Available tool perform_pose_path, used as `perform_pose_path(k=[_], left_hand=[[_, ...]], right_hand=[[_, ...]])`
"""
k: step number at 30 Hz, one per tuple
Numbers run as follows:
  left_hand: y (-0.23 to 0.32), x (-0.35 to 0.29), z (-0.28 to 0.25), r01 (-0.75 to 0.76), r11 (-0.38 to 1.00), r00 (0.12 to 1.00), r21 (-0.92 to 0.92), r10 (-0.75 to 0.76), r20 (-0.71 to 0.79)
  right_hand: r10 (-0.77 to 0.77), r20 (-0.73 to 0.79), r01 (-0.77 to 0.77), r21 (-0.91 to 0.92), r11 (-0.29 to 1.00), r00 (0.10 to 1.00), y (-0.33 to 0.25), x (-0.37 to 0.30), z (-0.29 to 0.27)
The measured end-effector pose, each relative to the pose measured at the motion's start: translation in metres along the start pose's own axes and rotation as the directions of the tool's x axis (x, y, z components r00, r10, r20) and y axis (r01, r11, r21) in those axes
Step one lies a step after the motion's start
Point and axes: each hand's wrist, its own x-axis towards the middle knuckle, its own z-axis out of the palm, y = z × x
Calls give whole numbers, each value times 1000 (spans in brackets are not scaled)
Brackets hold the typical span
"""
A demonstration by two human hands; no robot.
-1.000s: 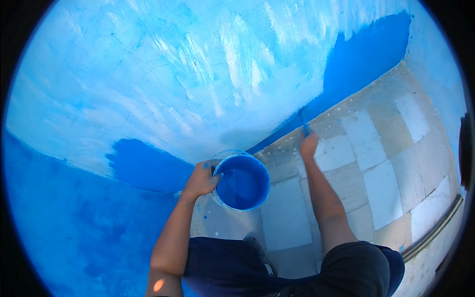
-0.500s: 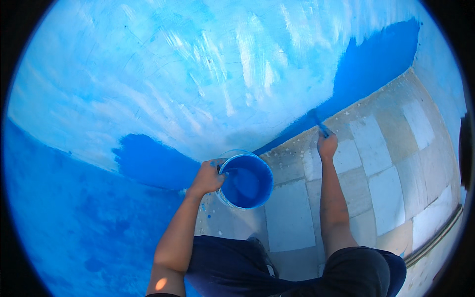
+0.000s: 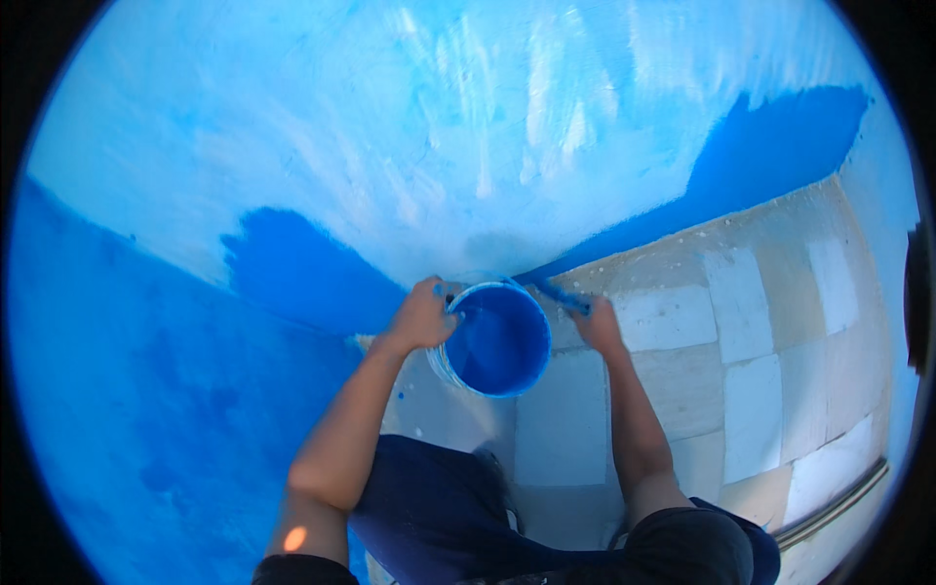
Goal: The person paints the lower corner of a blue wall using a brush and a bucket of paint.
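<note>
My left hand [image 3: 426, 312] is closed on the left edge of a paint bucket [image 3: 441, 366], which it holds in front of my legs. Blue paint [image 3: 502, 341] coats the inside of the bucket, and pale drips streak its outer side. To the right, my right hand [image 3: 598, 325] grips a blue-smeared paintbrush [image 3: 563, 294] by its handle. The brush points left toward the far rim of the bucket; its tip is blurred, and I cannot tell whether it touches the rim.
Ahead rises a light blue wall [image 3: 439, 136] with a darker blue strip [image 3: 770, 146] along its base at right and a dark patch [image 3: 297, 273] at left. Darker blue covers the surface [image 3: 166, 409] to my left. Grey and white tiles [image 3: 561, 419] lie underfoot.
My right hand has brought the paintbrush left and nearer to me, from the wall's base to beside the bucket. My left hand keeps its hold on the bucket. The view has shifted slightly.
</note>
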Motion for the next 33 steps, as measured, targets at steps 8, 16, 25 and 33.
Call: perform_pose_path(k=[8, 16, 25, 33], left_hand=[[7, 0, -15, 172, 950, 984, -261, -153, 89], [12, -2, -17, 160, 962, 986, -220, -146, 77], [14, 4, -11, 41, 989, 997, -140, -31, 72], [26, 8, -13, -79, 993, 992, -90, 87, 95]], right_hand=[[-99, 66, 97, 42, 994, 993, -118, 1, -137], [-268, 326, 373, -322, 870, 906, -128, -17, -38], [-105, 219, 172, -317, 933, 970, -151, -27, 31], [-151, 192, 181, -148, 972, 970, -148, -33, 54]])
